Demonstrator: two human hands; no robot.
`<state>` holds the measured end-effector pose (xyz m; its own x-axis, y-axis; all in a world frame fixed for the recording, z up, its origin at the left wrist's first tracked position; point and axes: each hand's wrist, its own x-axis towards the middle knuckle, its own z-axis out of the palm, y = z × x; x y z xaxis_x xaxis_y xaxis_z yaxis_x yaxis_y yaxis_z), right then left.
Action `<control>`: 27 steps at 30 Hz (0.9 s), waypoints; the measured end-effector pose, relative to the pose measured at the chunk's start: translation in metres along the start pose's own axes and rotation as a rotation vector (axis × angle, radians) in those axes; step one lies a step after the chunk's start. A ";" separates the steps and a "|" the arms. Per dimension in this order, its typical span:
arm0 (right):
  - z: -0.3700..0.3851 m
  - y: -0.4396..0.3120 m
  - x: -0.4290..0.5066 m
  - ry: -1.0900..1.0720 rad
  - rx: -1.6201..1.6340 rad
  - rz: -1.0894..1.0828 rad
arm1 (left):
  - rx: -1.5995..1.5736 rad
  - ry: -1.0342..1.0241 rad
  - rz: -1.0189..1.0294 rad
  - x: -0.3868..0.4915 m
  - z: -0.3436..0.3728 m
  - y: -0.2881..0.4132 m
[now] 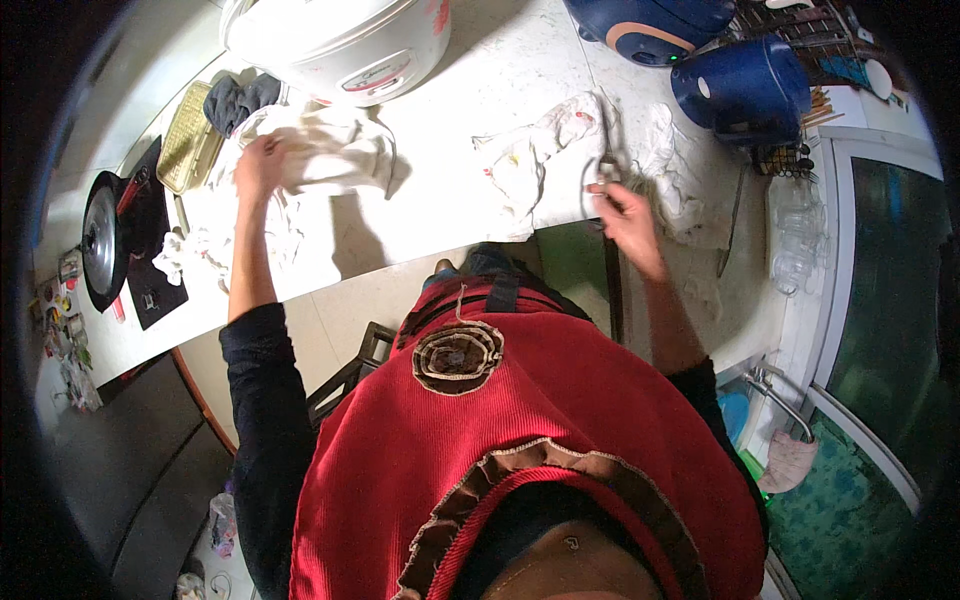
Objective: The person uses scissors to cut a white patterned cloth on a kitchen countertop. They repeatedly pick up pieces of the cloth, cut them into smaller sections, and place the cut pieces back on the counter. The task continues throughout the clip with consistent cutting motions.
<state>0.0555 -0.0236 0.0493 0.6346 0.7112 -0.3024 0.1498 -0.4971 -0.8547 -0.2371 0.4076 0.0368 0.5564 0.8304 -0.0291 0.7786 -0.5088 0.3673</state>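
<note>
My left hand [259,169] is at the left of the white countertop, its fingers closed on a bunched white cloth [341,154] that is blurred near them. My right hand [628,225], at the counter's front edge, grips a slim metal tool [607,159] that looks like scissors; blur leaves its exact kind unsettled. The tool points away from me, along the right side of a white cloth piece [517,169] with small red and yellow prints. Right of that hand lies another crumpled white cloth [667,172]. White scraps [199,251] spread below my left hand.
A large white Midea appliance [337,52] stands at the back. Farther right are a dark blue rice cooker [652,34] and a blue container [739,90]. A yellow basket [184,139], dark cloth [240,101] and lidded wok [106,240] sit left; glass jars [799,240] stand right.
</note>
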 end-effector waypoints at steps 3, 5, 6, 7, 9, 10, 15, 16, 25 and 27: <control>-0.034 0.048 0.013 0.255 -0.455 0.017 | 0.103 0.406 -0.012 -0.021 -0.017 -0.006; -0.056 0.074 0.021 0.364 -0.838 -0.048 | -0.011 0.537 0.067 -0.037 -0.012 0.017; -0.064 0.083 0.026 0.405 -0.861 -0.094 | -0.003 0.513 0.102 -0.041 -0.001 0.037; -0.070 0.089 0.030 0.446 -0.884 -0.141 | -0.065 0.281 0.055 -0.049 0.012 0.057; -0.073 0.091 0.033 0.483 -0.936 -0.204 | -0.333 0.045 0.334 -0.074 0.051 0.107; -0.073 0.086 0.032 0.482 -0.966 -0.219 | -0.264 -0.042 0.586 -0.083 0.065 0.129; -0.014 0.037 0.012 0.387 -0.795 -0.521 | -0.265 -0.095 0.936 -0.110 0.120 0.200; 0.011 0.030 0.002 0.221 -0.595 -0.549 | -0.226 -0.214 0.879 -0.108 0.126 0.205; 0.122 0.019 -0.004 0.286 -0.318 -0.384 | -0.465 -0.290 0.772 -0.091 0.130 0.216; 0.114 0.007 0.000 0.214 0.163 -0.173 | -0.607 -0.261 0.605 -0.088 0.116 0.222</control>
<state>-0.0296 0.0295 -0.0050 0.7578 0.6491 -0.0660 0.1568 -0.2794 -0.9473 -0.0800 0.1952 0.0134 0.9278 0.3432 0.1463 0.0837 -0.5737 0.8148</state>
